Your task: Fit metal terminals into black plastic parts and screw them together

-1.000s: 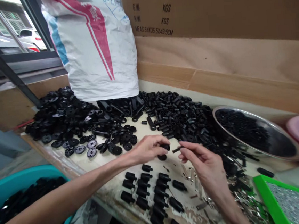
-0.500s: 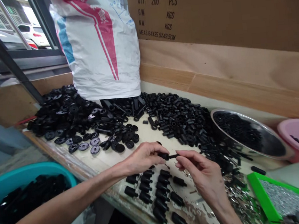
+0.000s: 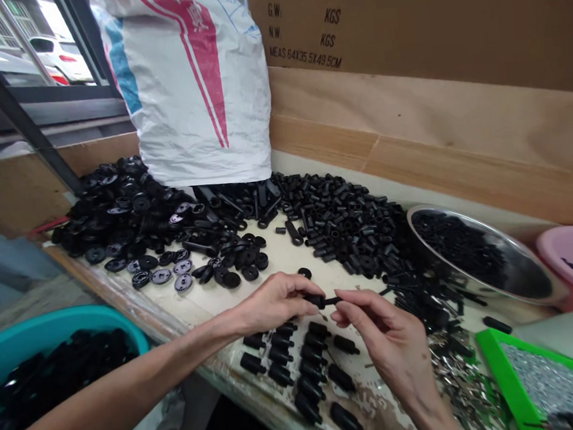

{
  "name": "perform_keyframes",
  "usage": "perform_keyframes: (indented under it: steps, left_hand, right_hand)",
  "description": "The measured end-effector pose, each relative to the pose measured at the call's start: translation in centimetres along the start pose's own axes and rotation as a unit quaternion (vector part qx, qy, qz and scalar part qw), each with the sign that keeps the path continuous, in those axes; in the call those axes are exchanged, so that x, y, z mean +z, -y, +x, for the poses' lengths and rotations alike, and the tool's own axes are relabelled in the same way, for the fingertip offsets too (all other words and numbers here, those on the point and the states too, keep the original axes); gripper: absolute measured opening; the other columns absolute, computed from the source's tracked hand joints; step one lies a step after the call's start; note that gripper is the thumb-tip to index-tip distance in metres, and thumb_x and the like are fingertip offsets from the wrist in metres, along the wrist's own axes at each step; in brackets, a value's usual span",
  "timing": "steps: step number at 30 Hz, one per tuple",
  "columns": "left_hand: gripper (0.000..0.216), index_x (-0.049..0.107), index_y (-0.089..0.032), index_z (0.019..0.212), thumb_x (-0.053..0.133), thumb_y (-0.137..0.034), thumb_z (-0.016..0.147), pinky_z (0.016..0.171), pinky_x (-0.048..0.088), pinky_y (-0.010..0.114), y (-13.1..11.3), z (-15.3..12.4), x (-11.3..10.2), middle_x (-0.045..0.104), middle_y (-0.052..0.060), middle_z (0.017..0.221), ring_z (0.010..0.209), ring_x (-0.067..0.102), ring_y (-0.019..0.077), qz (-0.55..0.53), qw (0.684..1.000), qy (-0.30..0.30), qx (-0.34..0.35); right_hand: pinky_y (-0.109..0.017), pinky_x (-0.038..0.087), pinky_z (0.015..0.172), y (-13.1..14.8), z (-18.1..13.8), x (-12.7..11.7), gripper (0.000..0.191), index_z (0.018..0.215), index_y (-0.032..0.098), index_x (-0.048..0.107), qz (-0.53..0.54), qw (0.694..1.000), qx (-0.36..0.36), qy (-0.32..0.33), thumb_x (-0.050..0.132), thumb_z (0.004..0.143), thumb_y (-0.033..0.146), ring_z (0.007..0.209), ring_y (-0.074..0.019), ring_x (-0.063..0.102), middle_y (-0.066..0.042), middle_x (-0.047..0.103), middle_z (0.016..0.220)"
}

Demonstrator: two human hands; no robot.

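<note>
My left hand (image 3: 279,302) is closed round a black plastic cylinder (image 3: 316,301), held level above the table. From its right end sticks a thin, dark, ridged rod (image 3: 332,300). My right hand (image 3: 384,327) pinches the far end of this rod between thumb and forefinger. Just beneath both hands, several black cylinders with narrow tips (image 3: 310,370) lie in rough rows on the table. A small black disc (image 3: 304,273) rests right behind my left hand.
Black round caps (image 3: 131,215) are heaped at the left, short black tubes (image 3: 347,216) in the middle. A steel bowl (image 3: 548,282), pink basin (image 3: 553,245), metal clips (image 3: 473,372) and green tray (image 3: 501,370) stand right. A teal tub (image 3: 130,322) is lower left; a white sack (image 3: 171,104) behind.
Both hands keep the same grip on the cylinder and rod, nearly in place. The view has shifted slightly, and the disc behind my left hand shows more fully.
</note>
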State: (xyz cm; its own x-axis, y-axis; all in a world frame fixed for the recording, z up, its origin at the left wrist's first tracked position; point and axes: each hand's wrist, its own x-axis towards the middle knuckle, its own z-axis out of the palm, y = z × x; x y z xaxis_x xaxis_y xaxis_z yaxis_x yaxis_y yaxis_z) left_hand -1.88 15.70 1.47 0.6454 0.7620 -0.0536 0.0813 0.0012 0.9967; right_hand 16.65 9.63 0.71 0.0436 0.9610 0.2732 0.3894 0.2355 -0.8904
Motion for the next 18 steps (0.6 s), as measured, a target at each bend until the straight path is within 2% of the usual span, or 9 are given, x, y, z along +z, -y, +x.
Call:
perform_keyframes:
  steps: [3,6,9,12,18]
  left_hand:
    - [0.026,0.066,-0.010,0.098,0.061,-0.018,0.074,0.053,0.036,0.020,-0.2,-0.2,0.0,0.056,-0.002,0.067,0.057,0.045,0.0082,-0.020,1.000,0.009,-0.009]
    - [0.027,0.066,-0.010,0.099,0.061,-0.019,0.074,0.052,0.035,0.019,-0.2,-0.3,0.0,0.054,-0.003,0.061,0.054,0.045,0.0081,-0.028,0.999,0.014,-0.023]
    - [0.027,0.066,-0.009,0.100,0.060,-0.019,0.076,0.054,0.037,0.020,0.1,-0.2,-0.1,0.056,-0.001,0.064,0.056,0.048,0.0088,-0.027,0.999,0.022,-0.026]
    - [0.025,0.066,-0.009,0.098,0.059,-0.019,0.077,0.055,0.038,0.020,0.5,-0.1,0.0,0.057,-0.001,0.066,0.058,0.049,0.0092,-0.017,1.000,0.020,-0.012]
    - [0.021,0.070,-0.014,0.093,0.063,-0.013,0.073,0.061,0.042,0.019,1.0,-0.3,0.4,0.058,0.000,0.077,0.066,0.054,0.0105,0.087,0.994,-0.050,0.050]
  right_hand:
    - [-0.022,0.050,0.068,0.1,-0.1,0.1,0.013,0.095,0.024,0.068,-0.062,0.995,-0.080,0.021,0.059,0.087,0.021,0.073,-0.0115,0.065,0.001,0.067,0.084]
    - [-0.021,0.047,0.069,0.0,0.0,0.0,0.015,0.098,0.023,0.066,-0.112,0.985,-0.118,0.051,0.056,0.089,0.017,0.077,-0.0106,0.062,0.000,0.065,0.089]
    - [-0.020,0.045,0.069,0.0,0.0,-0.2,0.015,0.100,0.022,0.064,-0.140,0.977,-0.136,0.080,0.053,0.090,0.016,0.076,-0.0095,0.060,0.000,0.063,0.089]
    - [-0.020,0.043,0.069,0.0,0.1,-0.1,0.011,0.095,0.020,0.062,-0.164,0.972,-0.147,0.080,0.054,0.090,0.017,0.076,-0.0096,0.059,0.000,0.062,0.087]
    - [-0.022,0.040,0.061,-0.1,0.0,0.8,0.014,0.084,0.018,0.058,-0.199,0.970,-0.125,0.068,0.048,0.093,0.021,0.064,-0.0111,0.055,0.001,0.058,0.074]
